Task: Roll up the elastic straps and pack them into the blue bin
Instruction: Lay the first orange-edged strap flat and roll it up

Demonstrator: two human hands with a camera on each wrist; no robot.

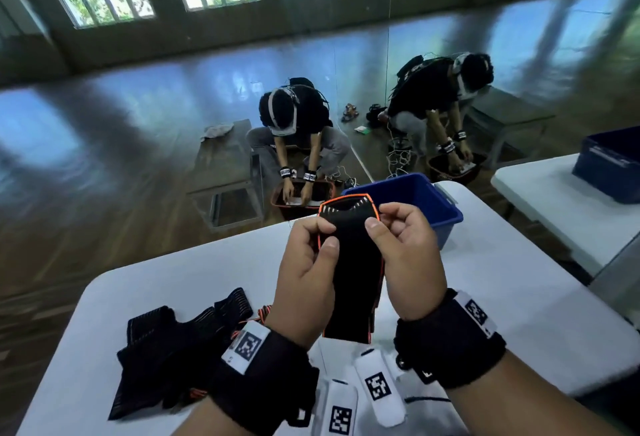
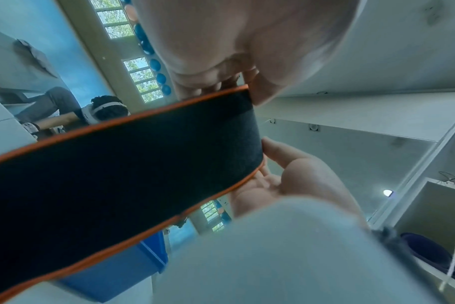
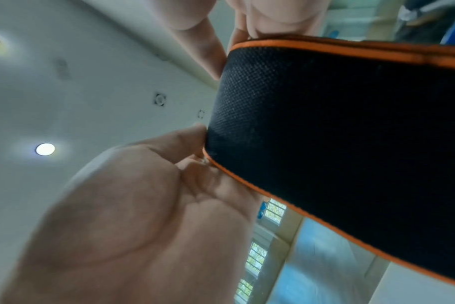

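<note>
A black elastic strap (image 1: 353, 262) with orange edging hangs upright above the white table (image 1: 502, 297), its lower end reaching the tabletop. My left hand (image 1: 311, 255) pinches its upper left edge and my right hand (image 1: 398, 248) pinches the upper right edge, thumbs on the near face. The top end (image 1: 346, 205) is bent over away from me. Both wrist views show the strap (image 2: 117, 164) (image 3: 338, 133) close up between my fingers. The blue bin (image 1: 415, 200) stands just behind the hands at the table's far edge. Its inside is hidden.
A heap of more black straps (image 1: 173, 342) lies at the table's near left. White tagged pieces (image 1: 377, 383) lie near the front edge. A second white table (image 1: 554, 193) with another blue bin (image 1: 609, 165) stands to the right. A mirror wall reflects people seated on the floor.
</note>
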